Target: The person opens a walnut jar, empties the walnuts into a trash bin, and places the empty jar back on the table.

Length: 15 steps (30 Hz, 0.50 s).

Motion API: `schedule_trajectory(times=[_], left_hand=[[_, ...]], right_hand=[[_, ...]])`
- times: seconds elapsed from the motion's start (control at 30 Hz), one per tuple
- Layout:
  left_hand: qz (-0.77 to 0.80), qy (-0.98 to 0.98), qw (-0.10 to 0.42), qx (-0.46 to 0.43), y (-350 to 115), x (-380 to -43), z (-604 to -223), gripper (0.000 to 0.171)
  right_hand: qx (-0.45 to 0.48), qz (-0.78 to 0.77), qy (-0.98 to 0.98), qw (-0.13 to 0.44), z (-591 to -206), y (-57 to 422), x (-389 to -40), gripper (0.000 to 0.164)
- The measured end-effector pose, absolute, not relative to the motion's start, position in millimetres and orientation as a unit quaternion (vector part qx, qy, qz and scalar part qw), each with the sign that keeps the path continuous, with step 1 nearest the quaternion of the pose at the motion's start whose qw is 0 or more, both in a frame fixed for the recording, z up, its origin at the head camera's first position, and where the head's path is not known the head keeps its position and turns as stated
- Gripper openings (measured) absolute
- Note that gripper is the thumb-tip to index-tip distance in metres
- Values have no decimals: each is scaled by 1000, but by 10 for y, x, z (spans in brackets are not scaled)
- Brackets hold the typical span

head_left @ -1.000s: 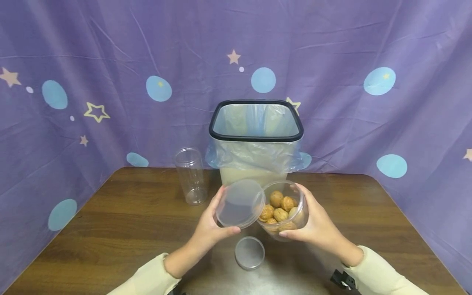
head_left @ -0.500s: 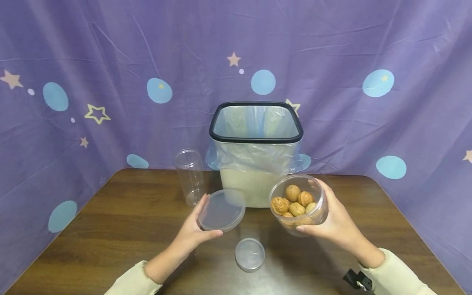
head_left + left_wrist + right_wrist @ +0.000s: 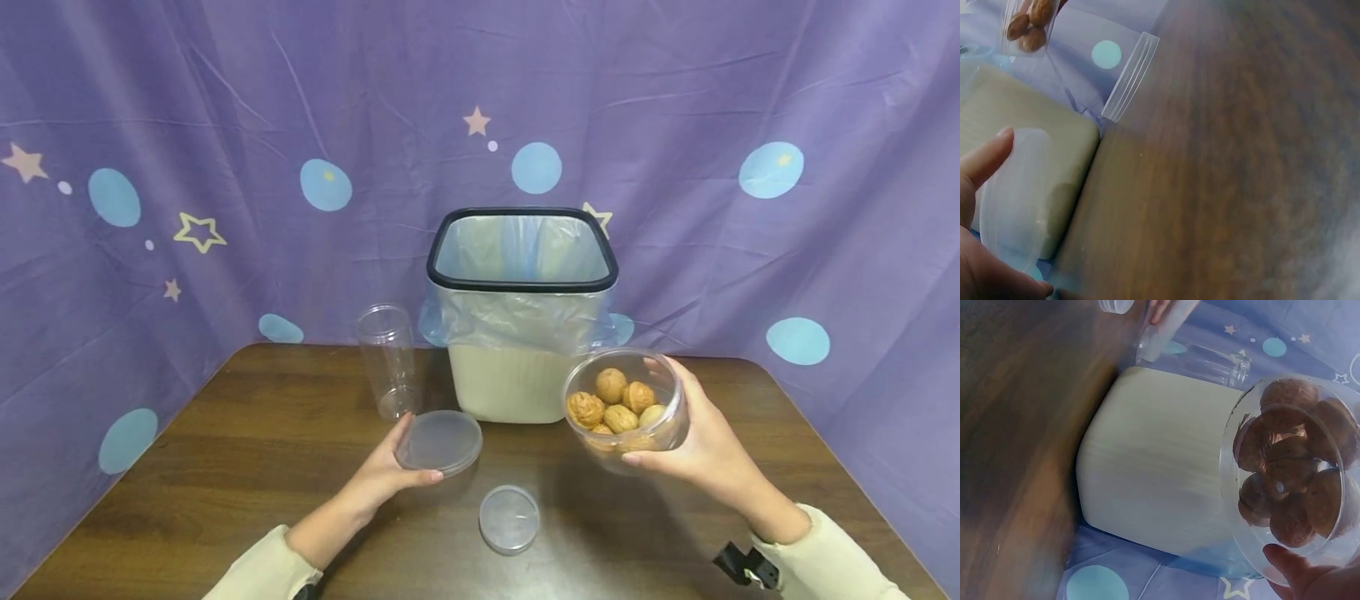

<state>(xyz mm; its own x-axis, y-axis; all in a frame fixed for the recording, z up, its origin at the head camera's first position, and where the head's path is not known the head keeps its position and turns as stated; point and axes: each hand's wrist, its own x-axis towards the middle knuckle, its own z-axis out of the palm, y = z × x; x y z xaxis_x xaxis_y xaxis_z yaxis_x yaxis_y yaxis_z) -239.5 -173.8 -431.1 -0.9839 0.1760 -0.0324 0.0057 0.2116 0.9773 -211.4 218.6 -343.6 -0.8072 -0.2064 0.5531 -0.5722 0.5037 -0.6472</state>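
My left hand (image 3: 378,475) grips a round translucent lid (image 3: 440,442) by its left edge, low over the table. On the right, my right hand (image 3: 701,446) holds a clear plastic jar (image 3: 678,417), its open mouth tilted toward me. Several walnuts (image 3: 620,418) lie inside the jar; the right wrist view shows the walnuts (image 3: 1291,465) through its bottom. Between the hands, a smaller clear lid (image 3: 509,518) lies flat on the table. In the left wrist view, thumb and fingers pinch the rim of the translucent lid (image 3: 1019,200).
A cream bin (image 3: 498,383) with a black rim and blue-tinted liner stands at the back middle of the wooden table (image 3: 247,467). Left of it is a tall clear plastic jar (image 3: 390,367), upright and uncapped. A purple curtain (image 3: 390,100) hangs behind.
The two hands have moved apart: the lid went left and down, tilting flatter, while the jar of walnuts shifted right. The lid no longer overlaps the jar's mouth edge.
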Motion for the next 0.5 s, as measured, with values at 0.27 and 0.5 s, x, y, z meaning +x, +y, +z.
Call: schedule_trajectory(times=[0.27,0.5], left_hand=[[586,806,70,53,-1722,-2403,-4355,115],[561,823,64,61,-1694,-2411,-4366,120]], right_hand=[[246,440,-833,228,-3326,2271,-2113,112],[226,442,-833,244,-3213,2385,-2113,110]])
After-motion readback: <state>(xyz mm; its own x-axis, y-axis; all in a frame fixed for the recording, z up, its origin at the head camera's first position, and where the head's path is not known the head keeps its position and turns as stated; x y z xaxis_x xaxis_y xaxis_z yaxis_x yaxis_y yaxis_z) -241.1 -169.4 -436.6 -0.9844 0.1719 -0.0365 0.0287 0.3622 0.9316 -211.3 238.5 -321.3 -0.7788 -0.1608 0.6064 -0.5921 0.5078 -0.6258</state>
